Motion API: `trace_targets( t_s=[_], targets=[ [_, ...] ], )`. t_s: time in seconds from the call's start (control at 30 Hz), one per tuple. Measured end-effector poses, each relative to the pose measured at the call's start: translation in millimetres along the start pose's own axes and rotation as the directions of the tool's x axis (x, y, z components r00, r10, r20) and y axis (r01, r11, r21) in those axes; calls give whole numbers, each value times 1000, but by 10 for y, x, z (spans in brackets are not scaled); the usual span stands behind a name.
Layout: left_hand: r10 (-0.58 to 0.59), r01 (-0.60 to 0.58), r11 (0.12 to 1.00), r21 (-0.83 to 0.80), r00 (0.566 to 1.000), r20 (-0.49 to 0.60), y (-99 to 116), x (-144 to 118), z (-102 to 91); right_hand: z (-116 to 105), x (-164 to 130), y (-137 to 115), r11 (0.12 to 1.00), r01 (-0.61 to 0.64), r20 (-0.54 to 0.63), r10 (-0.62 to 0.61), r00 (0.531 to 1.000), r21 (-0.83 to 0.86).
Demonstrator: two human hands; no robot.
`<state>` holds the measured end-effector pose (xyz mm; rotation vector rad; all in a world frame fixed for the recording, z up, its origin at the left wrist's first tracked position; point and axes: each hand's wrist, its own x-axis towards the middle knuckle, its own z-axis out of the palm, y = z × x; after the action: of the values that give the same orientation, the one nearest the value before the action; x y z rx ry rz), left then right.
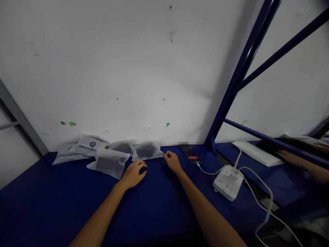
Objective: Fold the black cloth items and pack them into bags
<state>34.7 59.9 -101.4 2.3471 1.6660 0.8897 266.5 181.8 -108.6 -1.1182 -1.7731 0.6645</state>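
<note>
Several white fabric pouches lie along the wall on the blue table (46, 202); two at the left read ROCKBROS (87, 146). My right hand (172, 161) pinches the right corner of the rightmost pouch (147, 150), which has a dark item inside. My left hand (133, 173) rests palm down on the blue surface just in front of that pouch, fingers curled over a small dark thing that I cannot make out. Another pouch (109, 163) lies flat just left of my left hand.
A white power strip (227, 181) with white cables sits at the right. A dark phone-like object (191, 152) lies by the blue frame post (231, 89). Beyond the frame, another person's arm (300, 161) rests near a white keyboard (255, 152).
</note>
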Motion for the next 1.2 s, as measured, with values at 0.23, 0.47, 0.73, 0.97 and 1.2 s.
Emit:
trace_targets(
  t_s=[0.23, 0.47, 0.73, 0.97, 1.2],
  targets=[
    [3, -3, 1000, -12, 1000, -9, -57, 9, 44, 24, -24, -62, 989, -11, 14, 13, 1000, -147],
    [16, -16, 1000, 4, 1000, -23, -101, 15, 77, 35, -40, -164, 960, -5, 64, 24, 998, -280],
    [16, -16, 1000, 21, 1000, -2, -108, 21, 76, 9, -59, -165, 956, 3, 121, 34, 992, -292],
    [15, -15, 998, 54, 1000, 11, -68, 34, 37, -54, 3, -116, 978, -16, 155, 49, 987, -208],
    [5, -6, 999, 47, 999, 38, -60, 35, 17, -33, 10, -103, 987, -51, 142, 72, 987, -152]
  ],
)
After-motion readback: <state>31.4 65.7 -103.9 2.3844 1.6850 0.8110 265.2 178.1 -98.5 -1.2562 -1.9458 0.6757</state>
